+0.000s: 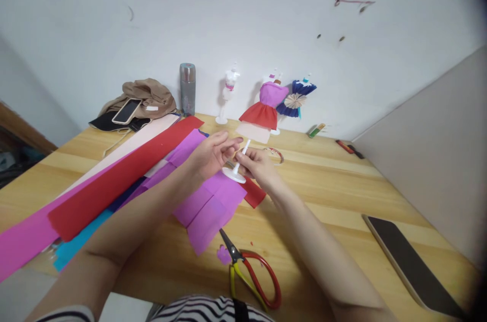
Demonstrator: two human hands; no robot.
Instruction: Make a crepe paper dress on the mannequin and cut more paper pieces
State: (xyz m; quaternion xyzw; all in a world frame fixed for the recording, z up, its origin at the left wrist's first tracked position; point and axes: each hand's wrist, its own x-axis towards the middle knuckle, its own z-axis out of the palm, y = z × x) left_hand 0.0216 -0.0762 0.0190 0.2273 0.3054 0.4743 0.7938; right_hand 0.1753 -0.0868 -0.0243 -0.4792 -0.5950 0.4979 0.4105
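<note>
My right hand pinches the thin white stem of a doll stand, with the round base tilted toward me. Above the stem is a small paper dress with a purple top, red skirt and pale pink lower layer, seemingly on this same stand. Just left of the stem, my left hand is open, palm turned inward and fingers stretched toward the stem; I cannot tell whether they touch it. Purple crepe paper lies beneath both hands, and a piece of red paper is under my right wrist.
Scissors lie near the front edge. Strips of paper, including a red one, cover the left side. At the back stand a grey flask, a white mannequin and a blue dress. A large phone lies right.
</note>
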